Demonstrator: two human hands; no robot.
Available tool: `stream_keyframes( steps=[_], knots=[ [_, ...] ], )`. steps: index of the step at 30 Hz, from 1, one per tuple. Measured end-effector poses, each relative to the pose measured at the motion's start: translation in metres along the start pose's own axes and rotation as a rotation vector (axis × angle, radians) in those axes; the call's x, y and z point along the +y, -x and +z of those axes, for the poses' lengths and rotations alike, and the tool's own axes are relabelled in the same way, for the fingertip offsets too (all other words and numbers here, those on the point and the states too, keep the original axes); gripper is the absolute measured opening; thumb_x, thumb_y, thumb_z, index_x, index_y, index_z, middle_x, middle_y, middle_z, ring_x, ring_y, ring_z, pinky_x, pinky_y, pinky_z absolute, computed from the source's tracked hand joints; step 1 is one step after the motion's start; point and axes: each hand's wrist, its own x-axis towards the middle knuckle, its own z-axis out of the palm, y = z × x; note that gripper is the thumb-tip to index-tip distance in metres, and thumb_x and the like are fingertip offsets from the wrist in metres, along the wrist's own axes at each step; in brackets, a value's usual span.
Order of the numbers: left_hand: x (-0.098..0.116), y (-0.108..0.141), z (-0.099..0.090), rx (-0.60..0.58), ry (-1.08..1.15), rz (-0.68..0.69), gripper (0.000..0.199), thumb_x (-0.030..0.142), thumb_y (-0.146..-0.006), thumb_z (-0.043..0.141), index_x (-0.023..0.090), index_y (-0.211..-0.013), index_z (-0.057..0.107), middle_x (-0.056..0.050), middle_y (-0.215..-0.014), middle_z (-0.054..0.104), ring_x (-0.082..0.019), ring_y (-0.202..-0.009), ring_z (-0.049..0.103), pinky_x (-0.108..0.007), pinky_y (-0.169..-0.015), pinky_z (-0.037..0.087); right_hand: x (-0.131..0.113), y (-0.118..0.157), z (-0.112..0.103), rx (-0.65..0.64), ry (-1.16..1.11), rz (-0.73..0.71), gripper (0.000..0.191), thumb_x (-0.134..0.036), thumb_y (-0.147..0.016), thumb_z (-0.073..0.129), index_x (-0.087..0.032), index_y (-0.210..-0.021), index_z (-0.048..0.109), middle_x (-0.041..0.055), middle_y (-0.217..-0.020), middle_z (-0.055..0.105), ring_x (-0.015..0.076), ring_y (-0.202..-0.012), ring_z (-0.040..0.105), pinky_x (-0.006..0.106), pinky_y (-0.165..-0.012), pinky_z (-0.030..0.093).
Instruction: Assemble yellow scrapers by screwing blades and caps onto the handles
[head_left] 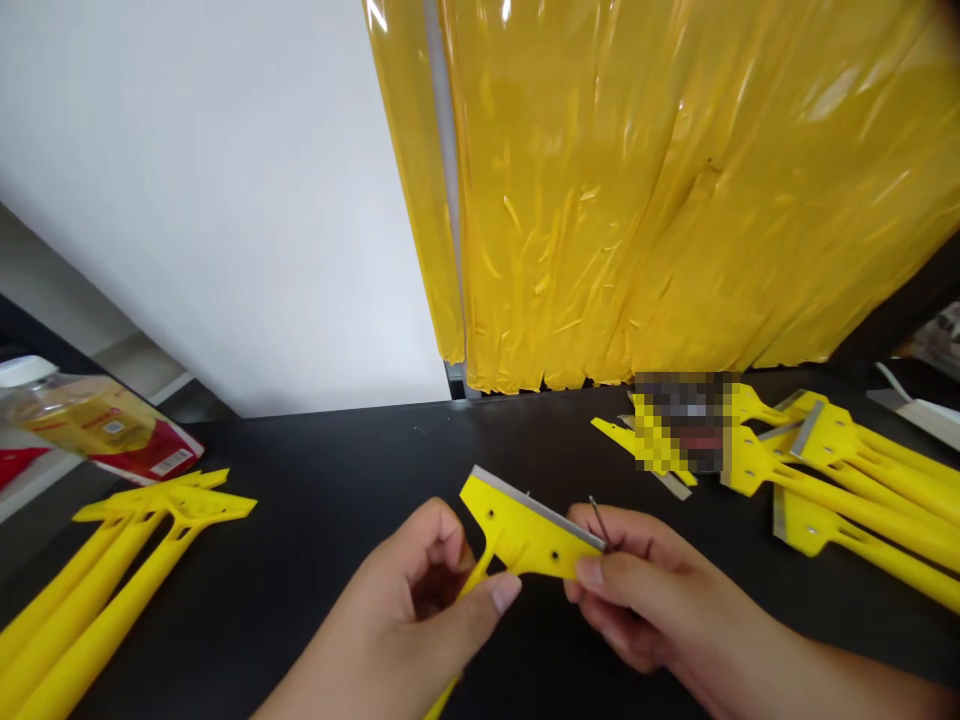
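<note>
Yellow scraper (521, 530), metal blade (540, 509) along edge, tilted over black table (330, 570); left hand (420, 600) grasping handle (442, 700), right hand (637, 585) pinching scraper's end, thin dark rod (598, 519) at same hand.

Yellow curtain (645, 200) behind black tabletop (322, 500)

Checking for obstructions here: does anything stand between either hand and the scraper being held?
Nothing visible does: the left hand grips the scraper, and the right hand touches its right end. A thin rod juts up beside that hand without blocking contact.
</note>
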Motion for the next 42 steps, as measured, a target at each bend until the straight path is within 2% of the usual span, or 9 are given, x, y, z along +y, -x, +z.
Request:
stream_keyframes(
  steps=[4,8,14,18,22,26,29,35,42],
  knots=[
    [-0.014,-0.008,0.007,-0.23,0.45,-0.182,0.045,0.062,-0.087,0.072,0.018,-0.096,0.064,-0.003,-0.069,0.07,-0.016,-0.054,0.065,-0.025,-0.052,0.052,0.002,-0.003,-0.003,-0.067,0.028,0.021,0.029,-0.043,-0.082,0.071,-0.02,-0.076,0.054,-0.0059,-0.058,0.05,0.0056,-0.045,0.032,0.02,-0.041,0.017],
    [-0.028,-0.011,0.014,-0.291,0.596,-0.271,0.055,0.069,-0.075,0.079,0.015,-0.071,0.067,0.001,-0.045,0.057,-0.011,-0.036,0.053,-0.017,-0.035,0.036,0.006,-0.003,-0.001,-0.066,0.092,0.061,0.029,-0.041,-0.079,0.072,-0.022,-0.074,0.05,-0.0087,-0.053,0.045,0.0057,-0.043,0.029,0.02,-0.041,0.017],
    [-0.039,-0.012,0.017,-0.236,0.62,-0.272,0.055,0.068,-0.071,0.084,0.017,-0.061,0.063,0.003,-0.041,0.053,-0.008,-0.03,0.047,-0.015,-0.03,0.032,0.006,-0.003,-0.001,-0.107,0.2,-0.009,0.04,-0.052,-0.084,0.075,-0.02,-0.074,0.054,-0.0086,-0.056,0.044,0.0057,-0.046,0.032,0.02,-0.043,0.023],
    [-0.038,-0.016,0.007,-0.142,0.617,-0.244,0.053,0.067,-0.083,0.071,0.019,-0.062,0.061,0.002,-0.033,0.052,-0.009,-0.025,0.04,-0.016,-0.028,0.03,-0.002,-0.011,-0.022,0.083,0.341,-0.135,0.049,-0.066,-0.099,0.054,-0.021,-0.079,0.058,-0.0108,-0.046,0.036,0.0076,-0.041,0.027,0.023,-0.044,0.025],
    [-0.025,-0.02,-0.002,0.002,0.552,-0.263,0.048,0.057,-0.093,0.063,0.018,-0.066,0.061,0.001,-0.038,0.054,-0.008,-0.03,0.043,-0.015,-0.034,0.033,-0.008,-0.023,-0.052,0.269,0.818,-0.394,0.032,-0.042,-0.11,0.042,-0.024,-0.113,0.068,-0.0031,-0.065,0.058,0.0146,-0.059,0.055,0.027,-0.06,0.043],
    [-0.018,-0.022,-0.002,0.02,0.529,-0.293,0.046,0.054,-0.097,0.06,0.018,-0.067,0.06,0.002,-0.039,0.053,-0.007,-0.031,0.042,-0.015,-0.036,0.031,-0.008,-0.03,-0.061,0.088,1.183,-0.562,0.037,-0.014,-0.101,0.049,-0.027,-0.129,0.068,0.0037,-0.101,0.072,0.0188,-0.089,0.068,0.032,-0.08,0.051],
    [-0.021,-0.022,0.001,0.023,0.513,-0.284,0.046,0.051,-0.099,0.056,0.018,-0.067,0.06,0.002,-0.038,0.053,-0.007,-0.031,0.041,-0.014,-0.036,0.031,-0.007,-0.03,-0.056,-0.015,1.309,-0.565,0.039,-0.01,-0.098,0.051,-0.026,-0.129,0.069,0.0032,-0.099,0.071,0.0183,-0.086,0.069,0.029,-0.074,0.05],
    [-0.025,-0.023,0.004,0.03,0.5,-0.255,0.044,0.047,-0.099,0.055,0.018,-0.067,0.06,0.002,-0.038,0.052,-0.007,-0.03,0.041,-0.014,-0.035,0.03,-0.005,-0.031,-0.05,-0.01,1.424,-0.538,0.043,-0.007,-0.094,0.052,-0.025,-0.13,0.067,0.0027,-0.099,0.07,0.019,-0.086,0.069,0.03,-0.075,0.049],
    [-0.024,-0.022,0.005,0.053,0.474,-0.224,0.043,0.047,-0.099,0.057,0.017,-0.068,0.06,0.003,-0.038,0.05,-0.006,-0.03,0.037,-0.014,-0.035,0.029,-0.004,-0.033,-0.05,0.047,1.413,-0.464,0.017,-0.012,-0.093,0.056,-0.024,-0.102,0.065,0.0019,-0.097,0.068,0.0204,-0.085,0.066,0.031,-0.075,0.043]
  ],
)
